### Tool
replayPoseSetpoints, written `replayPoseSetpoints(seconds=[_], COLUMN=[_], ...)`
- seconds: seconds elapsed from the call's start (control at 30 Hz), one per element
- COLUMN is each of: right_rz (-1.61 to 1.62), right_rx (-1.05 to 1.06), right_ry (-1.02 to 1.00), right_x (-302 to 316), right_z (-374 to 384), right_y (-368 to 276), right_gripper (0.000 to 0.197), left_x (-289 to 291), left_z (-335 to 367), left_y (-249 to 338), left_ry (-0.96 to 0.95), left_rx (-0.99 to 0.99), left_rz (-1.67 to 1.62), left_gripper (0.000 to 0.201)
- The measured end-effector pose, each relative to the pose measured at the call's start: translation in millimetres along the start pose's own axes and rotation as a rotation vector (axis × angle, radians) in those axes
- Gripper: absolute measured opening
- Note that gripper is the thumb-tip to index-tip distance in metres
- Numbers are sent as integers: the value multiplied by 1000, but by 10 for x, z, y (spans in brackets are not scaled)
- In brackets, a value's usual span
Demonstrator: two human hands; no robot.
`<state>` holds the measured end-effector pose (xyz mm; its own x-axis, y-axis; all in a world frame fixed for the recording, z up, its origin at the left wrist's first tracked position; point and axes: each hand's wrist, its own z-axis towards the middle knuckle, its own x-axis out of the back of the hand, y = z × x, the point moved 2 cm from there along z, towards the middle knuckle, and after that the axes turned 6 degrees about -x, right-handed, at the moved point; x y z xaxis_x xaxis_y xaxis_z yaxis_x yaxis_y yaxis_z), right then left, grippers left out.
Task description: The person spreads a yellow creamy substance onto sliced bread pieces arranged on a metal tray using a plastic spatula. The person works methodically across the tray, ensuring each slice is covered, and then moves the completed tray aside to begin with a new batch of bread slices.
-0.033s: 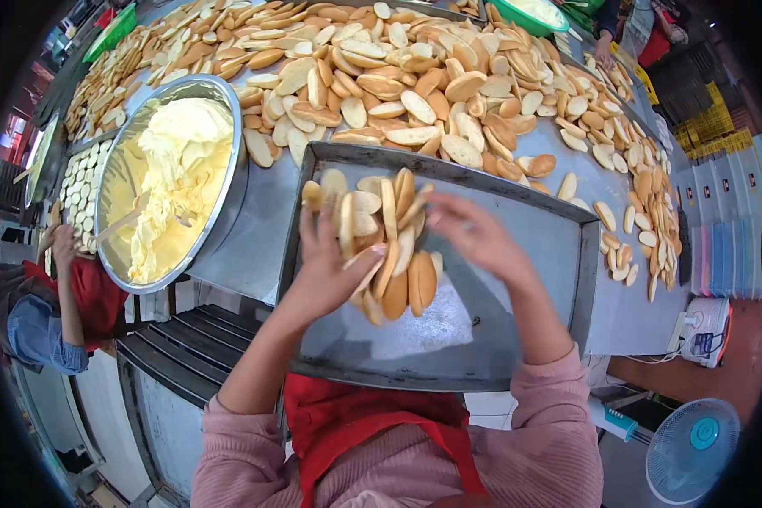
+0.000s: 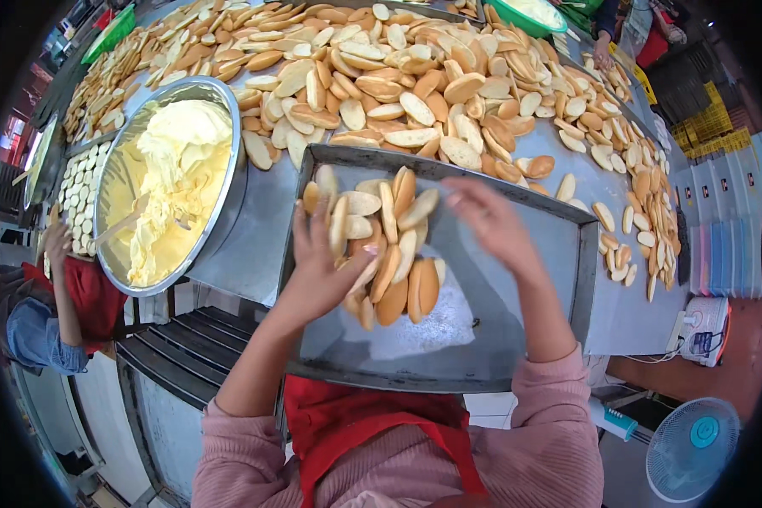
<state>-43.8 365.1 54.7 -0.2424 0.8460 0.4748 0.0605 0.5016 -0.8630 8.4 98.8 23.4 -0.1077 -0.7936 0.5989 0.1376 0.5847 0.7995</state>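
A heap of oval bread halves (image 2: pixel 387 222) lies in the left part of a grey metal tray (image 2: pixel 576 292). Some pieces show tan crusts, others pale cut sides. My left hand (image 2: pixel 317 267) rests against the heap's left side, fingers spread and thumb stretched over the pieces; some bread is hidden beneath it. To the right of the heap, my right hand (image 2: pixel 495 224) hovers above the tray, slightly blurred, with its fingers apart and nothing in them.
Many bread halves (image 2: pixel 415 106) cover the table beyond the tray. A steel bowl (image 2: pixel 235 161) of pale yellow cream (image 2: pixel 182 140) stands at the left. Another person's hand (image 2: pixel 57 241) is near a tray of small pale rounds (image 2: pixel 80 190). A fan (image 2: pixel 692 450) stands lower right.
My right hand has moved up and to the right, away from the heap. A few bread halves at the heap's upper right have shifted. My left hand has moved slightly left.
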Motion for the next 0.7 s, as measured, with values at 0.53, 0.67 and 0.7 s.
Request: replayPoseSetpoints(seconds=[0.53,0.67,0.7], right_rz=[30,-194,-52], right_rx=[-286,-128,-82], right_ry=[572,391,362], right_x=[1987,1145,1054], right_z=[2291,2536,2510], right_y=[1548,1013,970], right_gripper=[92,76,75], left_x=[-1120,-1046,-1085], left_z=[2762,2981,2979], left_y=[537,605,636], left_ry=[40,4,3], left_rx=[179,380,381], left_rz=[-290,-558,-611], left_gripper=[110,116,117])
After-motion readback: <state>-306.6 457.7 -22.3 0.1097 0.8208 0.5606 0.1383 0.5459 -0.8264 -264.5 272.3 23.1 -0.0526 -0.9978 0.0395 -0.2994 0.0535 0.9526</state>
